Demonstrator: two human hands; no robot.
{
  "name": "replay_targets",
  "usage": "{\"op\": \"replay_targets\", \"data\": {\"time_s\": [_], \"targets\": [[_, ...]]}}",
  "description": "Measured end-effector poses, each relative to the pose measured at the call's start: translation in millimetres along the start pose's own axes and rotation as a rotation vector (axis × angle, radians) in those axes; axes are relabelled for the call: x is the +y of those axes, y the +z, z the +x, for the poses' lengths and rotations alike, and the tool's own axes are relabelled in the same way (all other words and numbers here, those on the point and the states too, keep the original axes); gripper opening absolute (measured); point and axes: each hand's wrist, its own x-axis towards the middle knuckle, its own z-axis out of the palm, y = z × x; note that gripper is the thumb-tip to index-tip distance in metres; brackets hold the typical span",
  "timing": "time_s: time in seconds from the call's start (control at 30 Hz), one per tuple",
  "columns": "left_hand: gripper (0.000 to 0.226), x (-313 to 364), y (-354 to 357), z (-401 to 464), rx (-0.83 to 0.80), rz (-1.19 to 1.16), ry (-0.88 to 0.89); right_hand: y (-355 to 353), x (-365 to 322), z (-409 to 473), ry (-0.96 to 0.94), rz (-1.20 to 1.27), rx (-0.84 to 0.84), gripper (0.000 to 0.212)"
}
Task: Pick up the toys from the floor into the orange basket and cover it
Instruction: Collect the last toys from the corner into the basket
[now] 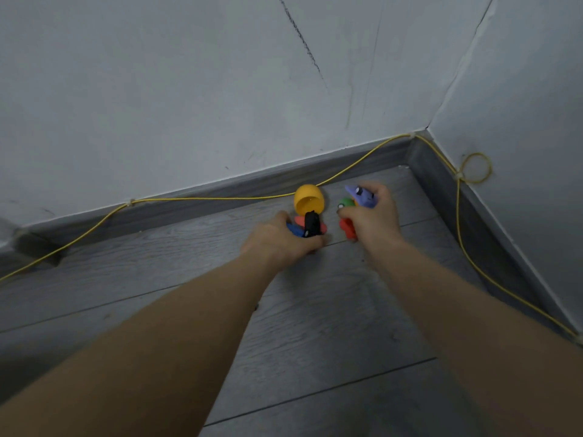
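Both hands reach to the floor near the corner of the room. My left hand (280,236) grips a bunch of small toys: a black one (311,223), a pink one (299,220) and a blue one (294,230). My right hand (372,217) holds a purple toy (359,195), a green one (345,202) and a red one (348,230). Between the hands, close to the skirting, a yellow-orange egg-shaped cup (308,199) lies on its side with its opening facing me. No lid is in view.
A grey wood floor (315,326) meets pale walls at a grey skirting board (195,200). A thin yellow cable (189,198) runs along the skirting, around the corner and down the right wall, with a loop (476,168).
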Motion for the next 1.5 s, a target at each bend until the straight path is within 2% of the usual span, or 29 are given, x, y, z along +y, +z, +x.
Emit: {"op": "replay_targets", "data": {"time_s": [0.1, 0.2, 0.37, 0.5, 0.67, 0.83, 0.9, 1.0, 1.03, 1.3, 1.5], "targets": [[0.070, 5.5, 9.8, 3.9, 0.042, -0.057, 0.002, 2.8, -14.1, 7.6, 0.051, 0.096, -0.023, 0.047], [0.050, 9.6, 14.9, 10.0, 0.094, -0.115, 0.063, 9.5, -16.6, 16.1, 0.055, 0.121, -0.079, 0.047], [0.033, 11.5, 14.3, 20.9, 0.110, -0.293, 0.087, 16.9, -0.8, 23.6, -0.082, -0.130, -0.100, 0.052], [0.024, 11.7, 8.8, 31.7, 0.115, -0.433, 0.059, 17.3, 10.2, 23.7, -0.094, -0.215, -0.101, 0.051], [0.025, 17.6, 8.4, 39.4, 0.100, -0.551, -0.025, 17.9, 10.1, 30.4, 0.011, -0.103, -0.132, 0.052], [0.021, 32.2, 2.1, 28.7, 0.019, -0.884, -0.190, 18.0, 8.7, 35.5, 0.144, 0.053, -0.131, 0.045], [0.016, 35.0, -1.9, 27.2, -0.001, -0.930, -0.218, 20.3, 9.7, 38.2, 0.203, 0.116, -0.136, 0.047], [0.047, 37.8, -5.8, 29.0, -0.023, -0.937, -0.195, 23.1, 8.9, 39.2, 0.207, 0.124, -0.122, 0.046], [0.050, 37.1, -6.7, 29.3, -0.036, -0.935, -0.176, 23.7, 7.5, 38.7, 0.202, 0.130, -0.114, 0.044], [0.042, 21.6, -26.7, 20.0, -0.110, -0.918, -0.106, 23.7, -9.5, 18.5, 0.161, 0.252, -0.112, 0.042], [0.029, -6.7, -67.0, -7.3, -0.184, -0.979, -0.018, 45.1, -42.2, -18.4, 0.151, 0.250, -0.234, 0.043]]}}
